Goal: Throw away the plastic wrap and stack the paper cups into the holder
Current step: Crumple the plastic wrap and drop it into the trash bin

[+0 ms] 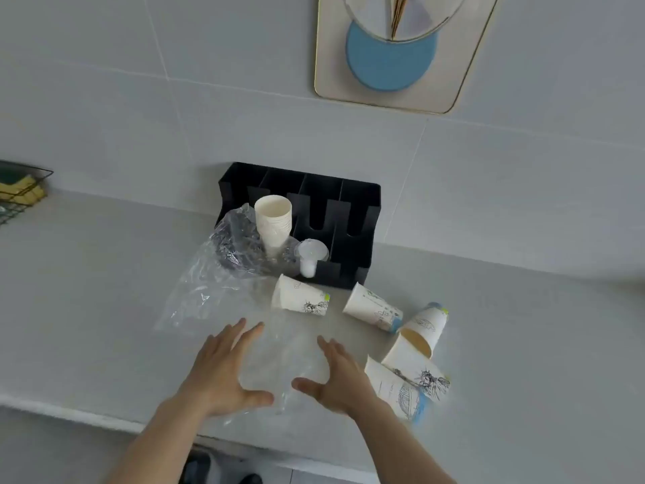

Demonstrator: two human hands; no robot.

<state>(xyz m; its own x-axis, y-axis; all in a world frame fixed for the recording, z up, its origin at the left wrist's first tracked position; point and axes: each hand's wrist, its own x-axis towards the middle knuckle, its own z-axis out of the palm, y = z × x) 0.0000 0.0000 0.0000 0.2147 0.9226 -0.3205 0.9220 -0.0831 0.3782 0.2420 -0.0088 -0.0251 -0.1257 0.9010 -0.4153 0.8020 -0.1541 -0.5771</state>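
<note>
Clear plastic wrap (209, 295) lies crumpled over the grey counter, from the black slotted holder (352, 211) down to the front edge. My left hand (223, 368) and my right hand (338, 375) hover open above its near part, palms down, fingers spread, the wrap between them. A stack of plain paper cups (274, 218) stands upright in the holder's left slot. Several printed paper cups lie on their sides: one (302, 299) in front of the holder, one (373, 308) to its right, others (415, 368) by my right hand.
A clear plastic lid stack (310, 256) stands in the holder's front slot. A wire basket with a yellow sponge (17, 190) sits at the far left. A framed picture (394, 54) hangs on the tiled wall. The counter's front edge (87, 413) runs below my wrists.
</note>
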